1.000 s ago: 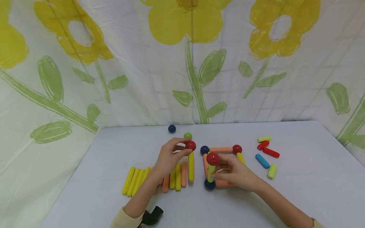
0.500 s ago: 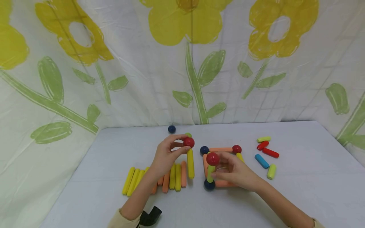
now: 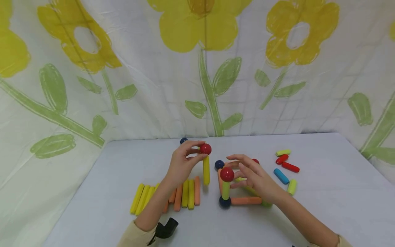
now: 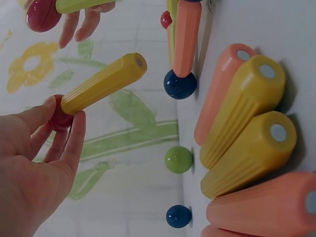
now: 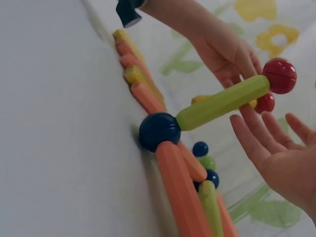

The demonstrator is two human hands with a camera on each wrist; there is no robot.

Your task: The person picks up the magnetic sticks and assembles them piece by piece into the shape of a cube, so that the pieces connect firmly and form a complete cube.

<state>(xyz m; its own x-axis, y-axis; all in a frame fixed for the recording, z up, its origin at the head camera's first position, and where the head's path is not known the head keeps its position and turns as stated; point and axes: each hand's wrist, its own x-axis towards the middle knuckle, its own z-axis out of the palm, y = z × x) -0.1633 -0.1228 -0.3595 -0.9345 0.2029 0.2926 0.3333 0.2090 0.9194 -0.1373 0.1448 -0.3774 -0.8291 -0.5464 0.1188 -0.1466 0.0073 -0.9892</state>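
Observation:
In the head view my left hand [image 3: 180,165] pinches a red ball [image 3: 205,149] between thumb and fingers. A yellow magnetic stick [image 3: 206,171] hangs straight down from that ball, raised above the table. My right hand [image 3: 258,178] has its fingers spread beside an upright short lime stick [image 3: 226,190], holding nothing. This stick is topped by another red ball [image 3: 227,174] and stands on a dark blue ball [image 3: 225,202], a corner of a flat frame. An orange stick [image 3: 246,200] forms the frame's near side; the right hand hides part of the frame.
A row of yellow and orange sticks [image 3: 191,194] lies left of the frame, partly under my left forearm. Short loose sticks, including a blue one [image 3: 281,176], lie at the right. Farther back are a green ball [image 4: 178,159] and a blue ball [image 4: 178,216].
My left hand has lifted the red ball and yellow stick higher. My right hand has let go of the upright lime stick and its fingers have spread; the stick stays standing.

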